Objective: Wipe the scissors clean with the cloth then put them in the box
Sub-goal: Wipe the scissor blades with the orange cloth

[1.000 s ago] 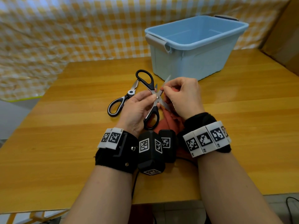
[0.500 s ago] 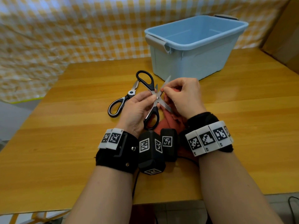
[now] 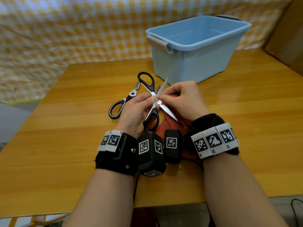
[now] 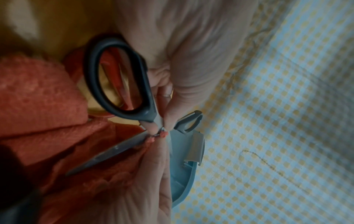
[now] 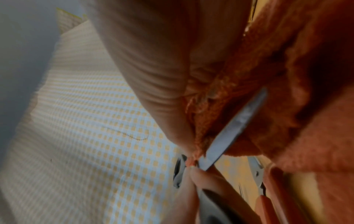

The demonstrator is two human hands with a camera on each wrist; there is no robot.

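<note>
Black-handled scissors (image 3: 151, 112) are held spread wide above the table, blades crossing at the pivot. My left hand (image 3: 136, 112) pinches them near the pivot, thumb and fingers on the shank just above the lower handle loop (image 4: 118, 78). My right hand (image 3: 182, 100) pinches a fold of the orange-red cloth (image 3: 170, 123) against the blade right at the pivot; the lower blade (image 5: 235, 128) lies over the cloth. The blue plastic box (image 3: 195, 48) stands open behind the hands.
A second pair of scissors (image 3: 124, 102) with black-and-white handles lies on the wooden table (image 3: 65, 145) left of my left hand. A yellow checked sheet (image 3: 65, 30) hangs behind the table. A brown cardboard box (image 3: 288, 35) stands at the far right.
My right fingers with the cloth have shifted slightly along the blade near the pivot. The left hand keeps the same hold on the scissors.
</note>
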